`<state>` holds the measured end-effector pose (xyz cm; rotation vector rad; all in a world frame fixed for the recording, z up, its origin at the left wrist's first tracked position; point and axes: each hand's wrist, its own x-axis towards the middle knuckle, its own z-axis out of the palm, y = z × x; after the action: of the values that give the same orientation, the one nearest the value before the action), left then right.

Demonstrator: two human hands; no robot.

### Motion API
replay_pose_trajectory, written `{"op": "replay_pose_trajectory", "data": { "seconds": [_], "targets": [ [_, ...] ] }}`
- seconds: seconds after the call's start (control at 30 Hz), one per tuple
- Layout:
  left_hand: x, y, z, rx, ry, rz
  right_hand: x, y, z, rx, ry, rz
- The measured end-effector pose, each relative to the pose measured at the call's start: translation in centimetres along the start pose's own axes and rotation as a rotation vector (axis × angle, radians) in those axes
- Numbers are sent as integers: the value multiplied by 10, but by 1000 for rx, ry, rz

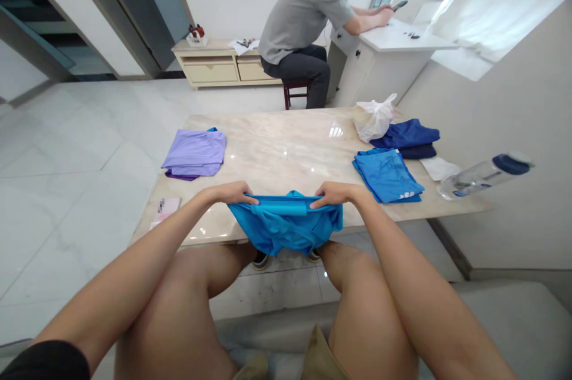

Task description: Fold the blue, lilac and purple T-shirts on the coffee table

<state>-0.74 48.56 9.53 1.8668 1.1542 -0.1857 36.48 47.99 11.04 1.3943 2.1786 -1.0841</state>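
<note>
A bright blue garment (pixel 286 228) hangs between my two hands at the near edge of the marble table (pixel 277 142). My left hand (pixel 235 192) grips one end of its straight upper edge, and my right hand (pixel 335 193) grips the other. That edge is pulled taut, while the loose cloth below sags in folds over the table's edge, above my feet. What kind of garment it is I cannot tell. To the right of my right hand lies a folded blue garment (pixel 388 174) with small white marks. Folded lilac cloth (pixel 194 150) lies beyond my left hand.
Dark blue folded clothes (pixel 406 134) and a white plastic bag (pixel 376 117) sit at the table's back right. A clear bottle (pixel 485 177) stands near the right end. A small card (pixel 167 208) lies at left. Beyond, a seated person (pixel 304 11) holds a phone (pixel 400 5) at a white desk.
</note>
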Motion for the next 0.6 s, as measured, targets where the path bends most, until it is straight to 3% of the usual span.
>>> {"op": "replay_pose_trajectory", "data": {
  "seconds": [0.07,0.13,0.3,0.47,0.53,0.6],
  "targets": [
    [-4,-13,-4,-20,39,-38,1,3,0,-19,13,61],
    [-8,-23,-10,-17,135,-84,3,5,-2,-75,106,164],
    [-24,-25,-15,226,606,-393,4,-6,0,-157,379,342],
    [-47,0,-7,272,685,-514,-15,-39,6,-182,519,403],
    [-60,18,-25,276,720,-513,-32,-55,-10,-205,604,427],
    [-82,44,-62,283,831,-483,-56,-72,-42,-226,765,447]
  ]
}}
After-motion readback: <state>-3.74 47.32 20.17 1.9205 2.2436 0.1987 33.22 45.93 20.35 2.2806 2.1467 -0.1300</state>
